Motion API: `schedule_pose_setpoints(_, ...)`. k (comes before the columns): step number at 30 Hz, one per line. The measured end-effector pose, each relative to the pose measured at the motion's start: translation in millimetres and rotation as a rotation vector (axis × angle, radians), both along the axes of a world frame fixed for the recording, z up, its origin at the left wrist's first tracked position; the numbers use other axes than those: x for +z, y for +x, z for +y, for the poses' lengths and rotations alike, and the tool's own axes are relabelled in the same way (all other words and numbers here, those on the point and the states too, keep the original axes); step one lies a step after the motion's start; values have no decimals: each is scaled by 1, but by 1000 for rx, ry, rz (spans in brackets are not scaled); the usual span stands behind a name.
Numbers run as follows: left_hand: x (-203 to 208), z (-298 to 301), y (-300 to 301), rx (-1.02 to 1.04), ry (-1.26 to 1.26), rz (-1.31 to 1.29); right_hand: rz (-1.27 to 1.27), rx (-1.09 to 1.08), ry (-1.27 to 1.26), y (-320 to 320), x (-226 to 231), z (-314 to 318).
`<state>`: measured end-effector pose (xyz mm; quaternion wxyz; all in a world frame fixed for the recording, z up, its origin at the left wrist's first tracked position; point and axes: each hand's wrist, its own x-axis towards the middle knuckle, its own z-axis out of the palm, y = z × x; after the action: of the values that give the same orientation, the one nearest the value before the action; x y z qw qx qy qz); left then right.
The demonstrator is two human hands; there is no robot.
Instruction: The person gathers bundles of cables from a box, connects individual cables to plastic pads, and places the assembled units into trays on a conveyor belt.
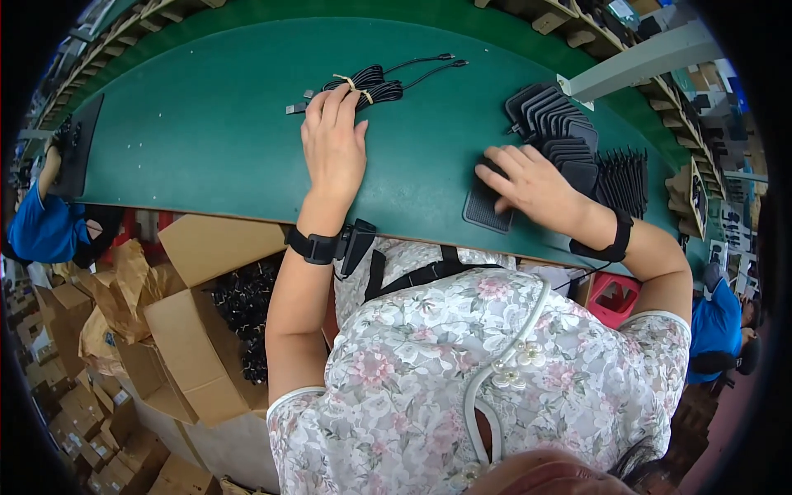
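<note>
Two black USB cables, coiled together and tied with pale bands, form a cable bundle (pixel 381 87) on the green table. My left hand (pixel 333 157) reaches onto its near left side, fingers stretched over the coils and thumb apart. To the right, my right hand (pixel 532 183) has its fingers curled over a flat black rectangular piece (pixel 487 211) with a textured top, which lies by the table's near edge. Part of that piece is hidden beneath the hand. Just beyond stand rows of similar thin black pieces (pixel 551 114), leaning on one another.
A grey metal post (pixel 643 62) rises at the table's (pixel 214 124) back right. Below the near edge at left, an open cardboard box (pixel 194 351) holds many black coiled items. A person in blue (pixel 43 227) sits at far left; another (pixel 716 326) is at far right.
</note>
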<state>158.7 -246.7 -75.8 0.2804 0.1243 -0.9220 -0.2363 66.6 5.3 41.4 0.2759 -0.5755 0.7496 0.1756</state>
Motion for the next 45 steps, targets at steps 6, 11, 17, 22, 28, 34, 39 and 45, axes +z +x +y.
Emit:
schedule_pose_setpoints(6,-10,0,-2,-3,-47,47,-46,140,-273,5,9,10)
schedule_pose_setpoints(11,-8,-2,0,5,-39,50,-120,23,-383,-3,-12,10)
schedule_pose_setpoints(17,-3,-1,1,7,-37,41,-86,-84,-456,6,-13,3)
schedule_pose_setpoints(22,1,2,1,-12,-47,55,-19,34,-367,-23,15,-16)
schedule_pose_setpoints(28,13,11,14,90,-86,33,408,-223,-915,-145,79,-54)
schedule_pose_setpoints(34,26,23,16,93,-80,25,719,-454,-1426,-305,117,-4)
schedule_pose_setpoints(39,30,25,27,108,-65,53,811,-687,-1163,-306,130,-18)
schedule_pose_setpoints(45,38,29,30,89,-44,56,546,-865,-1065,-340,145,8)
